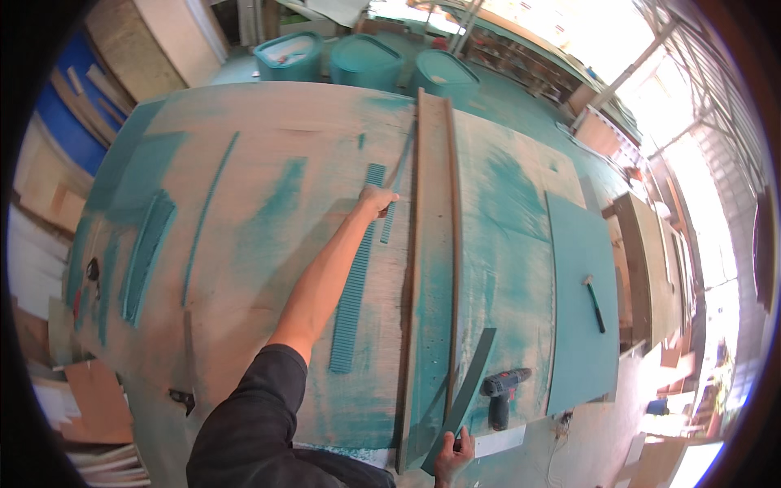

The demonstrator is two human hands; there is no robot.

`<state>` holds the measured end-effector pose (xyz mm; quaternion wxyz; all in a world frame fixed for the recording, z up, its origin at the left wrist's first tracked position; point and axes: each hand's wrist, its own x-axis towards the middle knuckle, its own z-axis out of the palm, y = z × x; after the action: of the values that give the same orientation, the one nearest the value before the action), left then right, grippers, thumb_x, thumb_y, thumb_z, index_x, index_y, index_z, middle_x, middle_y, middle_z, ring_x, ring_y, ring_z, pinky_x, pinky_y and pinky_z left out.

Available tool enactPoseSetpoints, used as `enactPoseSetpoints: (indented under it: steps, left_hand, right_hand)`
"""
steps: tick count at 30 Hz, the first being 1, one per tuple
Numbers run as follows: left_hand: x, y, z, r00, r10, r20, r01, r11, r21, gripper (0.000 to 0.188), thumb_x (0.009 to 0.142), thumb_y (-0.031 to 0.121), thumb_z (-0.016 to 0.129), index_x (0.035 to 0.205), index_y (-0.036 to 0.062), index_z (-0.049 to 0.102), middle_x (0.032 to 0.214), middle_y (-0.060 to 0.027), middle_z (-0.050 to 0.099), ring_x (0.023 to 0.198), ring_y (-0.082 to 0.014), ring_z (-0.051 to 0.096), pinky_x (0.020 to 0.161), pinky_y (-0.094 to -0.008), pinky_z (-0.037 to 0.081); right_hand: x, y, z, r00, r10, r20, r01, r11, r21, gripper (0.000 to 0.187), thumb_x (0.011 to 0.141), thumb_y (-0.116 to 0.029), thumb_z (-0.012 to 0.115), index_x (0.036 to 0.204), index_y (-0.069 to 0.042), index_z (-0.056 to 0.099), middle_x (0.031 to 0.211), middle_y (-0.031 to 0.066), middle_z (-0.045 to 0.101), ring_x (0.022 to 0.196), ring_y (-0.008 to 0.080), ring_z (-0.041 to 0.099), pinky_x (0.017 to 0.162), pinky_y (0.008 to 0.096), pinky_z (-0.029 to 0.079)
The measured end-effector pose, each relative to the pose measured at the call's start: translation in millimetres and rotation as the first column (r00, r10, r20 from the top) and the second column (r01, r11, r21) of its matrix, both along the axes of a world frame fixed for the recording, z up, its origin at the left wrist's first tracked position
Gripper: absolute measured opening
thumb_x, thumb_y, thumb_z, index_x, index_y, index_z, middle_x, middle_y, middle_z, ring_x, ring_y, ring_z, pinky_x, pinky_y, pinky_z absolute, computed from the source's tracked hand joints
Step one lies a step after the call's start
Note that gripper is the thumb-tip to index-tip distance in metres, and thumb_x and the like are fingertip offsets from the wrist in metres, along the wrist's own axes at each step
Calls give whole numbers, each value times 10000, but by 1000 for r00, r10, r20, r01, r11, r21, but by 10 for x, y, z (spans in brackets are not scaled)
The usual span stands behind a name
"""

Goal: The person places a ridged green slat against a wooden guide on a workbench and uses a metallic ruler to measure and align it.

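Observation:
My left arm reaches across a large wooden board table stained teal. At its end my left hand (378,201) is closed round a thin greyish strip (401,159) that points away from me. Beneath that hand and forearm lies a long ridged teal strip (350,317), with a short ridged piece (387,224) beside it. Low in the view, at the near edge, my right hand (454,457) grips the near end of a long flat teal strip (472,378). This strip slants up and away over a wooden channel with raised edges (431,268).
A cordless drill (501,394) lies right of the flat strip. On a teal panel (573,317) rests a hammer (595,305). More strips (149,256) lie to the left, with a black clamp (183,398) at the near edge. Teal tubs (366,63) stand beyond the table.

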<state>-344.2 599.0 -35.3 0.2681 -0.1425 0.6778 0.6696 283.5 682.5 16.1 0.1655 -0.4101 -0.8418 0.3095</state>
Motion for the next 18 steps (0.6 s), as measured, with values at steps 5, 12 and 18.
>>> enactPoseSetpoints:
  steps: [5,12,18]
  left_hand:
    - [50,-820,220,936,-46,-348,-102,913,-395,362,795,208,845,908,-108,711,806,-207,717,653,-276,682,590,-442,524]
    - [756,-2505,165,959,-76,-271,-67,875,-480,307,844,258,774,985,-14,785,1067,-184,772,991,-311,733,849,-425,566]
    - [2083,-3696,-101,948,42,-314,-196,857,-477,314,868,267,746,1039,5,775,1011,-167,771,972,-269,730,867,-410,563]
  right_hand:
    - [-83,-120,54,998,36,-52,-39,998,-56,343,898,-41,722,1191,129,670,785,56,450,600,152,423,527,353,322]
    - [3,-358,63,989,87,-116,-99,991,-93,307,916,-59,702,1179,98,684,784,38,451,618,132,408,542,337,318]
    - [117,-520,31,984,96,-153,-111,989,-94,273,929,-71,692,1153,86,695,791,25,483,642,109,421,561,310,335]
